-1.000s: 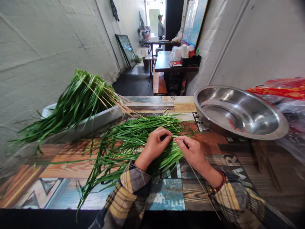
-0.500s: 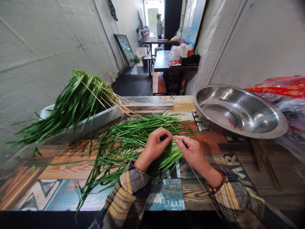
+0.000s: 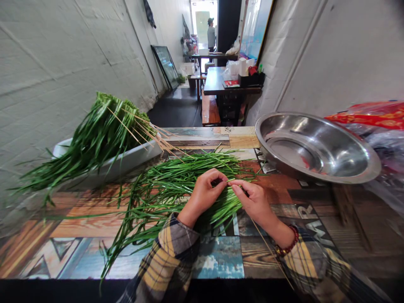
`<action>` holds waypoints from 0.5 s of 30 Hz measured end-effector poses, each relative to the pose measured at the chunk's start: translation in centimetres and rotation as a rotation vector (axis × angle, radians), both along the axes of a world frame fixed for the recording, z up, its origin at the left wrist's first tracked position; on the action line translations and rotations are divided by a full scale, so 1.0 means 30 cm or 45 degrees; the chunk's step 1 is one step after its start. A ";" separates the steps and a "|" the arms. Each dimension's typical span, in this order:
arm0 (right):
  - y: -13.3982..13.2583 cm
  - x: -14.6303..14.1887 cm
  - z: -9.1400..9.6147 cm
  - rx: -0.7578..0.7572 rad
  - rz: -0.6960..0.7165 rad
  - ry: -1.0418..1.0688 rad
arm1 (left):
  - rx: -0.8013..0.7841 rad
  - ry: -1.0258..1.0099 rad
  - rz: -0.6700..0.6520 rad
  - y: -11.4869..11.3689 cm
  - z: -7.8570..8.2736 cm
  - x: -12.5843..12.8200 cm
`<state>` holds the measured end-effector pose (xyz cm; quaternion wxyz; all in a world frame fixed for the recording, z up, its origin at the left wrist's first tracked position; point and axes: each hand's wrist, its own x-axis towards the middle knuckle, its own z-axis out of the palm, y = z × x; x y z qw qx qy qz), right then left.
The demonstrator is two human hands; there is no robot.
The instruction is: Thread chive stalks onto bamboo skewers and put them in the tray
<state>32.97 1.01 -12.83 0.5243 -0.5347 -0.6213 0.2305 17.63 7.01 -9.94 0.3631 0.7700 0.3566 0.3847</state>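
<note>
Over a loose spread of garlic chives (image 3: 170, 185) on the table, my two hands meet fingertip to fingertip. My left hand (image 3: 205, 193) is closed in a pinch at the pale end of a chive stalk. Close against it, my right hand (image 3: 257, 204) is also closed, its thumb and forefinger pinching near the same spot. A thin bamboo skewer (image 3: 268, 244) runs from under my right palm down towards the table's front edge. The skewer's tip is hidden by my fingers, so whether it pierces the stalk cannot be seen.
At the left, a white tray (image 3: 132, 159) carries a thick heap of skewered chives (image 3: 104, 126), with several bare skewer ends jutting right. A steel basin (image 3: 344, 155) stands at the right beside plastic bags (image 3: 385, 139). Farther back are a dark table (image 3: 214, 80) and a person (image 3: 211, 35).
Very little differs. Both hands keep the same pinch and place, with only a slight shift of the right fingers.
</note>
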 end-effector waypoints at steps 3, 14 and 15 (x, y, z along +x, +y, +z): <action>0.000 0.001 -0.002 -0.008 0.001 -0.011 | 0.002 -0.022 -0.021 -0.001 0.000 0.001; -0.002 0.008 -0.006 -0.195 0.022 0.040 | -0.065 0.004 -0.012 0.000 -0.015 0.001; -0.003 0.009 -0.006 -0.200 0.032 0.040 | -0.080 0.016 -0.006 0.000 -0.015 0.000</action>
